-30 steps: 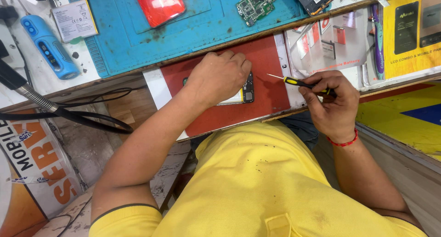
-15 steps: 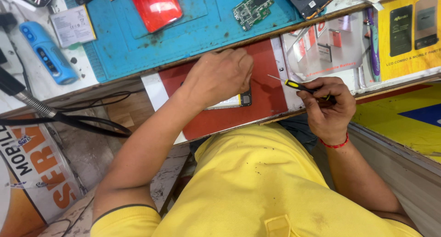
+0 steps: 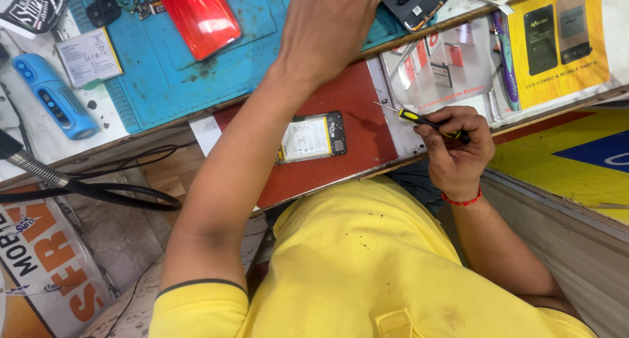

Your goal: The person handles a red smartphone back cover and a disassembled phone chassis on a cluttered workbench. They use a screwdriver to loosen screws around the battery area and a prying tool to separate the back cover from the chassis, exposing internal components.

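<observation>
Left hand (image 3: 334,23): reaches out over the blue silicone work mat (image 3: 164,69), fingers curled loosely downward; whether it holds anything cannot be told.
Right hand (image 3: 455,148): closed around a thin yellow-and-black screwdriver (image 3: 422,121), tip pointing left and clear of the phone.
Opened phone (image 3: 311,138): lies untouched on the red mat (image 3: 354,102) at the counter (image 3: 39,135) edge, its white battery exposed.
Red glossy back cover (image 3: 200,13): off, lying on the blue mat.
Progress: judging by this, the phone is opened up; battery and frame remain in place.
</observation>
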